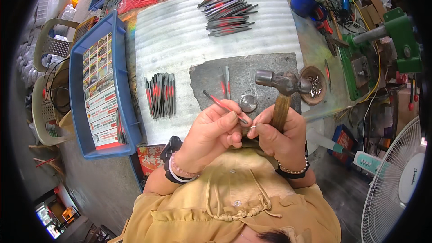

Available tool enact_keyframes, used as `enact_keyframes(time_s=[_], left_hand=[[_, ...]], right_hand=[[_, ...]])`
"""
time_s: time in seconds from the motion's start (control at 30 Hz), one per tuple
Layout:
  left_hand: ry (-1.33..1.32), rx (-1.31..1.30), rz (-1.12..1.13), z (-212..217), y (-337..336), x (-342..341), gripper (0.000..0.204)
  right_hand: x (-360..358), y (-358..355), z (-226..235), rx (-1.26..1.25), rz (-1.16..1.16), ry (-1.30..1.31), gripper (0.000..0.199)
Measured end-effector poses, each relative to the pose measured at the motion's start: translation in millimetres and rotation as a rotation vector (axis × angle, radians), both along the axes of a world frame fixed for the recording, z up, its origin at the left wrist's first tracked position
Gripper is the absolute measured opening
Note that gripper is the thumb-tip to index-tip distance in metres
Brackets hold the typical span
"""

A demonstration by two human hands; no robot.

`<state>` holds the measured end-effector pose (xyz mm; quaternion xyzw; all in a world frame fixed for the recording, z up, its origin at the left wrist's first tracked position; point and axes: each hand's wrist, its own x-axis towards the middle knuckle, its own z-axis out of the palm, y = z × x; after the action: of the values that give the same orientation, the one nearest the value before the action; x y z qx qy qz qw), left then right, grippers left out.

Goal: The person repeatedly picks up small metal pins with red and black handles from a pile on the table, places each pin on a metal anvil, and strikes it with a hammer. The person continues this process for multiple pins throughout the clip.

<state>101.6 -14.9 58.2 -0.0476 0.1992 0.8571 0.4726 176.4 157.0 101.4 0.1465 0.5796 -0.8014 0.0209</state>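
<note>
The left hand has thumb and fingers pinched on a slim black-and-red strip, tilted over the near edge of a dark slab. The right hand is closed around the handle of a hammer, its thumb and forefinger gripping a small silvery pin just beside the strip's near end. A round metal disc lies near the slab's near edge, with another strip beyond it. The slab sits at the near right corner of a white sheet; a bowl of pins stands by the slab's right edge. Similar strips form a bundle toward the sheet's near left corner and a pile near its far edge.
</note>
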Motion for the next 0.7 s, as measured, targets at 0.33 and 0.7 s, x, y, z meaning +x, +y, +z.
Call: enact_keyframes(time_s=[0.33, 0.7], left_hand=[[-0.057, 0.03, -0.003, -1, 0, 0, 0.018], [-0.1, 0.009, 0.004, -1, 4, 4, 0.015]], right_hand=[[-4, -12, -4, 0.2, -0.059, 0.097, 0.01], [-4, -17, -32, 0.921, -0.168, 0.47, 0.02]])
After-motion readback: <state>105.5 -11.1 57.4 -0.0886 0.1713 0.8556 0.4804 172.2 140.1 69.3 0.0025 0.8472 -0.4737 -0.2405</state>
